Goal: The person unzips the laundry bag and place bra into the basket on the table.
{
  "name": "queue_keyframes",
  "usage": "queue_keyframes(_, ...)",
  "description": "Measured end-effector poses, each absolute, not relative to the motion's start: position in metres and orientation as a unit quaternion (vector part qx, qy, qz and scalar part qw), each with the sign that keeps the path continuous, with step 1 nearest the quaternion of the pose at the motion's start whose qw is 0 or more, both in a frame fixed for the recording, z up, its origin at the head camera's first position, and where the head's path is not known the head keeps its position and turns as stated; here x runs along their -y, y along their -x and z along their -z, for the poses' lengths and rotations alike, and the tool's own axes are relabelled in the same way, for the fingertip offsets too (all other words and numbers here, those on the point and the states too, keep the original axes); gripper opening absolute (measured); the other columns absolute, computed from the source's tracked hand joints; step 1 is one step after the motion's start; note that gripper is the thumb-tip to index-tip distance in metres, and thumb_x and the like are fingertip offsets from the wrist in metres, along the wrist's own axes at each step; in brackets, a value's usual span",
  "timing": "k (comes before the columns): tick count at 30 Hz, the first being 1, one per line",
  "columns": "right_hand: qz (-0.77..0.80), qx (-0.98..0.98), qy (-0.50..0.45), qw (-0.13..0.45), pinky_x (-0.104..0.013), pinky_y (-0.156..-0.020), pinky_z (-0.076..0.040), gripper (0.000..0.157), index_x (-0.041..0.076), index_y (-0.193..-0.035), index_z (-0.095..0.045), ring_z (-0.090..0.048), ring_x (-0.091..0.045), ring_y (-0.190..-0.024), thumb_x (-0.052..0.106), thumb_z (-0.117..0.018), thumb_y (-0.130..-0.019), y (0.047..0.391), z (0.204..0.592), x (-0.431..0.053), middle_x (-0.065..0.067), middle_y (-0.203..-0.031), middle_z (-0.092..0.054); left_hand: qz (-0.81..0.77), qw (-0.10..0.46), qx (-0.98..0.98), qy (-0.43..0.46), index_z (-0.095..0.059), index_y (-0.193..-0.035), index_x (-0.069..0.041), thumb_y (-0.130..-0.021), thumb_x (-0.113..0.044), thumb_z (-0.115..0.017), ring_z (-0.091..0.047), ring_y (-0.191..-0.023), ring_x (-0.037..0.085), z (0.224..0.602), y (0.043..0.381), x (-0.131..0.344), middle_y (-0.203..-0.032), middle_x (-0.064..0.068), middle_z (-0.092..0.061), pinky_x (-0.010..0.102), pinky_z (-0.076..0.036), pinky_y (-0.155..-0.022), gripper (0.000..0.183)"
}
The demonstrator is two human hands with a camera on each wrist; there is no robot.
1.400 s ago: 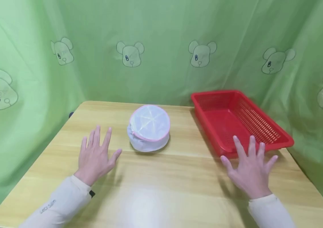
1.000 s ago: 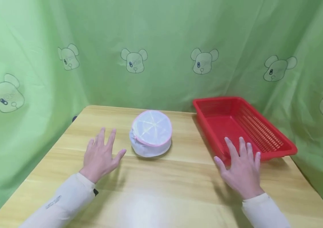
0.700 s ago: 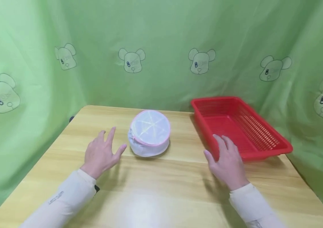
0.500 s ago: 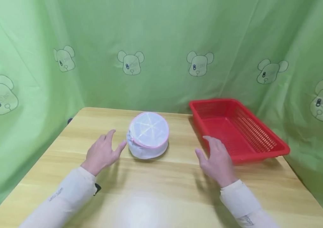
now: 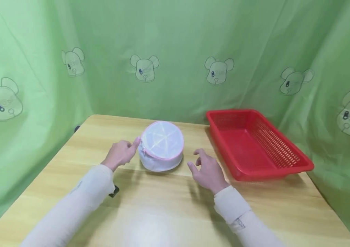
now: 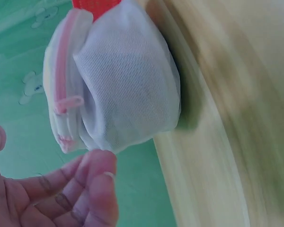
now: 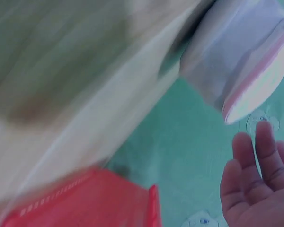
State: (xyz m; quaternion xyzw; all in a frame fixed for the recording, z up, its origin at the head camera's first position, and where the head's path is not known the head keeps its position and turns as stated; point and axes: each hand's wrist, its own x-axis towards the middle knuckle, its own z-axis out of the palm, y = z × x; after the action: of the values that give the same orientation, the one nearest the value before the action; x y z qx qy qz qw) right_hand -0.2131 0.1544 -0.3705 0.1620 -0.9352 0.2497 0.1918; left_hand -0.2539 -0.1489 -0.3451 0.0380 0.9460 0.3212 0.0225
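Observation:
A round white mesh laundry bag (image 5: 162,163) with pink piping and a pink zip stands on the wooden table. Just left of it is my left hand (image 5: 121,153), thumb tip right at the bag's upper rim and fingers loosely bent. In the left wrist view those fingertips (image 6: 104,163) come close to the bag's mesh side, with nothing held. My right hand (image 5: 209,173) hovers a short way right of the bag, its thumb and fingers spread apart and half bent. The right wrist view shows its palm side (image 7: 265,198) facing the bag.
A red plastic basket (image 5: 213,130) with slotted sides stands at the right of the table, behind my right hand. The light wood table (image 5: 168,206) ends at a green curtain (image 5: 178,34) with mouse-face prints on the back and sides.
My right hand has moved left, away from over the red basket toward the bag. The left hand has moved right, up to the bag's side, and its fingers have bent. The bag stays put.

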Motion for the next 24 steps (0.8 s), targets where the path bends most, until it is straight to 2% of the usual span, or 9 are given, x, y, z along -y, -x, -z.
queue_keyframes(3, -0.285, 0.931, -0.168, 0.157, -0.031, -0.059, -0.043, 0.025, 0.011, -0.099, -0.054, -0.05, -0.014, -0.062, 0.027, -0.064, -0.083, 0.217, 0.376, -0.14, 0.003, -0.068, -0.052, -0.35, 0.033, -0.936, -0.019, -0.061, -0.086, -0.004, -0.084, -0.071, -0.021, -0.06, -0.062, 0.025, 0.347, 0.263, 0.148, -0.074, 0.012, -0.062, 0.032, -0.049, -0.055, 0.078)
queue_keyframes(5, -0.298, 0.928, -0.177, 0.136, -0.029, -0.056, -0.041, 0.02, 0.012, -0.093, -0.055, -0.047, -0.012, -0.059, 0.026, -0.064, -0.083, 0.221, 0.378, -0.133, 0.005, -0.065, -0.049, -0.372, 0.038, -0.928, -0.013, -0.06, -0.08, -0.004, -0.086, -0.068, -0.026, -0.059, -0.06, 0.022, 0.346, 0.269, 0.146, -0.072, 0.011, -0.062, 0.03, -0.05, -0.053, 0.073)
queue_keyframes(9, -0.296, 0.927, -0.205, 0.102, -0.026, -0.051, -0.04, 0.014, 0.015, -0.085, -0.057, -0.045, -0.01, -0.055, 0.027, -0.063, -0.084, 0.225, 0.382, -0.118, 0.006, -0.061, -0.048, -0.413, 0.064, -0.908, 0.001, -0.06, -0.081, -0.003, -0.087, -0.062, -0.037, -0.06, -0.061, 0.021, 0.347, 0.277, 0.139, -0.075, 0.013, -0.062, 0.03, -0.052, -0.053, 0.063)
queue_keyframes(13, -0.3, 0.924, -0.226, 0.067, -0.026, -0.051, -0.04, 0.011, 0.016, -0.086, -0.061, -0.045, -0.009, -0.055, 0.027, -0.062, -0.085, 0.228, 0.384, -0.107, 0.006, -0.061, -0.049, -0.445, 0.08, -0.892, 0.005, -0.061, -0.084, -0.002, -0.087, -0.056, -0.045, -0.06, -0.063, 0.022, 0.349, 0.281, 0.132, -0.078, 0.013, -0.062, 0.03, -0.052, -0.054, 0.057)
queue_keyframes(19, -0.327, 0.911, -0.253, 0.012, -0.025, -0.057, -0.044, 0.012, 0.013, -0.09, -0.066, -0.05, -0.008, -0.061, 0.024, -0.061, -0.086, 0.233, 0.388, -0.096, 0.007, -0.066, -0.054, -0.483, 0.112, -0.868, 0.012, -0.063, -0.088, 0.0, -0.089, -0.045, -0.051, -0.062, -0.069, 0.022, 0.348, 0.284, 0.131, -0.082, 0.013, -0.064, 0.034, -0.053, -0.061, 0.046)
queue_keyframes(24, -0.346, 0.903, -0.253, -0.013, -0.026, -0.062, -0.047, 0.016, 0.012, -0.095, -0.067, -0.054, -0.008, -0.065, 0.024, -0.061, -0.086, 0.234, 0.391, -0.092, 0.008, -0.07, -0.058, -0.541, 0.154, -0.827, 0.006, -0.064, -0.09, 0.001, -0.091, -0.034, -0.052, -0.063, -0.07, 0.021, 0.349, 0.286, 0.128, -0.083, 0.013, -0.066, 0.036, -0.052, -0.064, 0.037)
